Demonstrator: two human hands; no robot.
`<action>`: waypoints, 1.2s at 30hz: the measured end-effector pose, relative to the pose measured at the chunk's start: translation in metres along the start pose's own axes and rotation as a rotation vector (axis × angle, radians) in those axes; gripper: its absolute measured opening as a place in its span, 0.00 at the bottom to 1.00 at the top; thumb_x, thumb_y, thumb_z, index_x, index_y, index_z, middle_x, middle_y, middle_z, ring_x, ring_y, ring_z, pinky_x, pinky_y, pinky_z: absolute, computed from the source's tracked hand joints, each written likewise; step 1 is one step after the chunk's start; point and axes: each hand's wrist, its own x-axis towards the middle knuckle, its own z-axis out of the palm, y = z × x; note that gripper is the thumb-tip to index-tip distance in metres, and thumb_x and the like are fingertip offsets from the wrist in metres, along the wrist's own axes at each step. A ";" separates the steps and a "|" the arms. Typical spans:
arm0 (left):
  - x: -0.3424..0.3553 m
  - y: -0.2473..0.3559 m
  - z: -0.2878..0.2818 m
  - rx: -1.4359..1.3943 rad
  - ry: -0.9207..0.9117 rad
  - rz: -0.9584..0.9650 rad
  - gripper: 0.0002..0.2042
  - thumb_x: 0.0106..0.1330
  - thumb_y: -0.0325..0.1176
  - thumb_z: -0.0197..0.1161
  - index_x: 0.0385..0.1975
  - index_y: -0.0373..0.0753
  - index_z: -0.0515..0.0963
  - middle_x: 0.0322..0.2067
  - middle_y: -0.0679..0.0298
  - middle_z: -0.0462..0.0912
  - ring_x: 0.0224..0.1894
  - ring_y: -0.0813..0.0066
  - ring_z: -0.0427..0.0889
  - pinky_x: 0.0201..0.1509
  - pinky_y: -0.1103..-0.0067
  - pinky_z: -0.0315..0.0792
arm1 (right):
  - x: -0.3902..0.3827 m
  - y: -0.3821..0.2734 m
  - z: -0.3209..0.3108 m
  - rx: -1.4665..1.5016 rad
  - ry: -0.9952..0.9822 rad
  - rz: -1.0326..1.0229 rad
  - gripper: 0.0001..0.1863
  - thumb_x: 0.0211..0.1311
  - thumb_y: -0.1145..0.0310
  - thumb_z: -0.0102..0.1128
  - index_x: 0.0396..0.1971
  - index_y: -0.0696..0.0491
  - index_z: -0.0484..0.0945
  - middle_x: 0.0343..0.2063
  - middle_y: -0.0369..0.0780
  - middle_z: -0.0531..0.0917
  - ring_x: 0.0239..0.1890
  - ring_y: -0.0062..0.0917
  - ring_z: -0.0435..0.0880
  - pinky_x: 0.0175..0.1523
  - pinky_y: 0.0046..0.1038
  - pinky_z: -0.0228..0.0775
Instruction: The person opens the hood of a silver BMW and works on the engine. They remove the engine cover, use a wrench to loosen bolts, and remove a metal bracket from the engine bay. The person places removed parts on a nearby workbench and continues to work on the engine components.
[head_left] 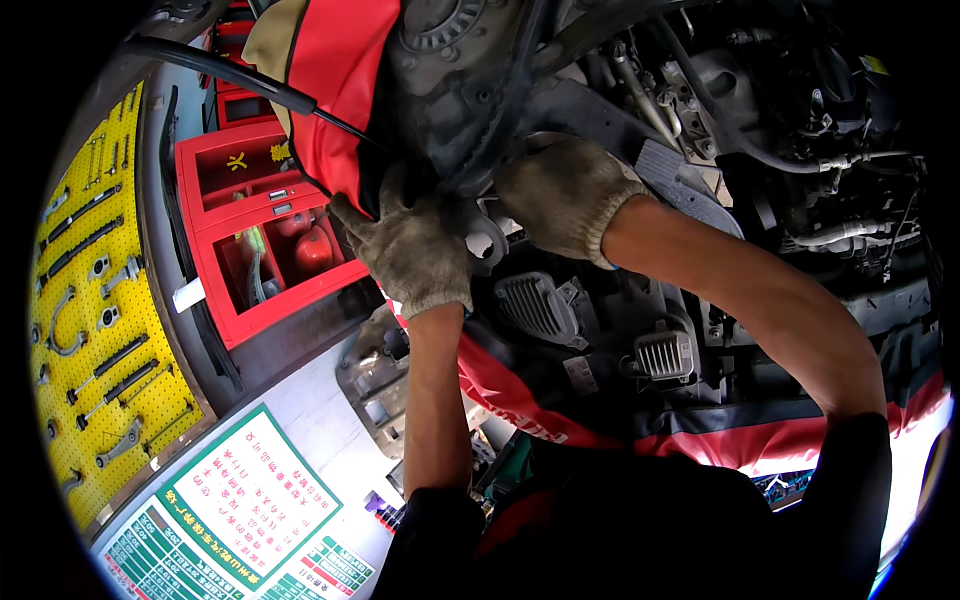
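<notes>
Fingers of the gloved left hand (415, 250) clench a metal bracket (484, 238) (steadying it); right hand (565, 195) curls gripping the engine part (470, 100) above, bracing.

Yellow pegboard (95, 330) of hanging tools at left, red tool cart (262, 225) beside it, pale floor (320, 410).

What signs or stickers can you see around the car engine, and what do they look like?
Large rectangular white poster with green border and red and green boxes: bottom left, below the yellow pegboard.
Small white rectangular tag: on the edge beside the red tool cart.
Small pale rectangular sticker: on a dark engine part, below the gloved hands.
Small yellow sticker: top right of the engine bay.
</notes>
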 end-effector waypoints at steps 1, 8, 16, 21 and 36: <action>0.000 0.001 -0.001 -0.007 0.000 -0.008 0.09 0.56 0.44 0.69 0.35 0.56 0.91 0.49 0.72 0.87 0.58 0.72 0.82 0.82 0.48 0.39 | 0.002 -0.003 -0.005 -0.006 -0.036 0.009 0.10 0.63 0.69 0.62 0.41 0.53 0.87 0.40 0.45 0.89 0.48 0.37 0.88 0.52 0.37 0.83; 0.002 0.008 -0.005 -0.037 -0.005 -0.090 0.08 0.54 0.43 0.69 0.32 0.55 0.91 0.47 0.70 0.88 0.57 0.72 0.83 0.82 0.47 0.41 | 0.017 -0.013 -0.011 0.016 -0.189 0.063 0.12 0.65 0.65 0.59 0.39 0.54 0.87 0.34 0.47 0.89 0.40 0.41 0.90 0.47 0.40 0.83; 0.005 0.005 -0.001 -0.095 0.056 -0.034 0.09 0.52 0.43 0.69 0.30 0.53 0.91 0.45 0.69 0.89 0.55 0.72 0.83 0.81 0.47 0.43 | 0.030 -0.031 -0.031 0.143 -0.353 0.111 0.12 0.64 0.66 0.64 0.41 0.56 0.89 0.41 0.50 0.89 0.45 0.39 0.91 0.47 0.41 0.84; 0.002 0.005 -0.003 -0.073 0.027 -0.078 0.09 0.53 0.40 0.70 0.32 0.51 0.91 0.47 0.68 0.88 0.56 0.72 0.83 0.82 0.48 0.42 | 0.024 -0.029 -0.012 0.156 -0.060 0.096 0.12 0.65 0.65 0.62 0.42 0.54 0.88 0.39 0.49 0.90 0.42 0.38 0.91 0.48 0.39 0.84; 0.006 0.004 -0.018 -0.117 -0.026 -0.018 0.09 0.55 0.35 0.70 0.34 0.45 0.90 0.49 0.63 0.86 0.55 0.67 0.83 0.79 0.47 0.48 | 0.019 0.022 0.050 0.283 0.242 -0.173 0.17 0.72 0.58 0.53 0.36 0.50 0.88 0.28 0.43 0.87 0.34 0.38 0.90 0.40 0.41 0.82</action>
